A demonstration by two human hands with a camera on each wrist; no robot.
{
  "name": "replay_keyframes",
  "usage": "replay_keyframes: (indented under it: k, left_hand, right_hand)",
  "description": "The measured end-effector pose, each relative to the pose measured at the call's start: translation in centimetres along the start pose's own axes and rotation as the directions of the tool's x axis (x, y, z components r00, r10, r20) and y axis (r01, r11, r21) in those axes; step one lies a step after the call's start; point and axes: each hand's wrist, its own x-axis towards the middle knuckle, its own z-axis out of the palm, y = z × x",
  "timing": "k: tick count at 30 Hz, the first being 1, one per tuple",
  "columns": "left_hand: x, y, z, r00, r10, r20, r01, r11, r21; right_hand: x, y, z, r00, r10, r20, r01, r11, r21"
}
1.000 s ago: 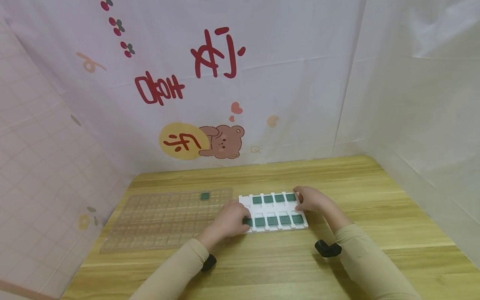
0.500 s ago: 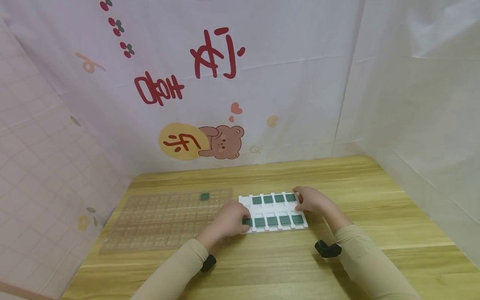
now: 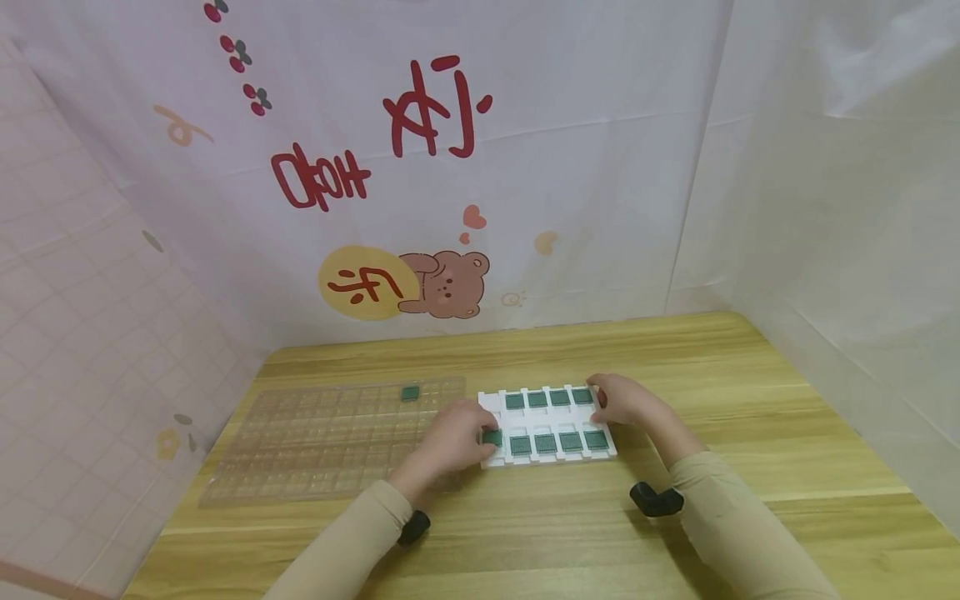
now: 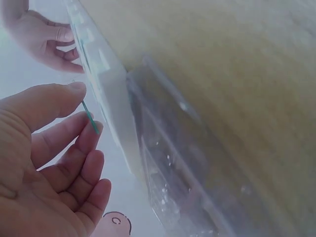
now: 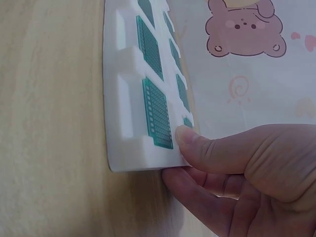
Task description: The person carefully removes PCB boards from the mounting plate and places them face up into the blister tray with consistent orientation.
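Observation:
A white tray (image 3: pixel 557 413) with two rows of pockets lies on the table, several green perforated circuit boards (image 3: pixel 545 442) seated in it. At its near left pocket my left hand (image 3: pixel 452 437) pinches one more green circuit board (image 4: pixel 90 117) between thumb and fingertips; the left wrist view shows that board edge-on, close over the tray. My right hand (image 3: pixel 621 398) grips the tray's right end, with the thumb (image 5: pixel 190 140) on top and the fingers at the end wall. The far left pocket of the tray holds no board.
Left of the white tray lies a wide clear plastic tray (image 3: pixel 300 450) of small compartments, with a single green board (image 3: pixel 409 392) in its far row. The wooden table (image 3: pixel 540 533) meets printed white sheets at the back and sides.
My left hand has shifted slightly left, and the board in its fingers shows more, along with the tray's near left corner. The right hand and tray have stayed in place.

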Motion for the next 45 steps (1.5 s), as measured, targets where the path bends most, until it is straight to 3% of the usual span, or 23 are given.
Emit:
replay_keyframes:
  k: [11, 18, 27, 45]
  left_hand:
    - [-0.2, -0.8, -1.2, 0.994, -0.110, 0.000, 0.110, 0.990, -0.094]
    - [-0.1, -1.3, -1.7, 0.994, -0.097, -0.042, 0.095, 0.994, -0.046]
    - [-0.2, -2.4, -2.2, 0.995, -0.087, -0.055, 0.084, 0.995, -0.058]
    - [0.1, -5.2, -4.0, 0.986, -0.158, -0.058, 0.152, 0.984, -0.096]
  right_hand:
    - [0.1, 0.2, 0.1, 1.000, 0.004, 0.004, -0.004, 1.000, -0.002]
    - [0.1, 0.3, 0.1, 1.000, -0.004, 0.000, 0.004, 1.000, 0.005]
    - [0.1, 0.3, 0.2, 1.000, 0.017, 0.003, -0.017, 1.000, 0.021]
    - [0.3, 0.3, 0.3, 1.000, 0.019, 0.005, -0.019, 1.000, 0.014]
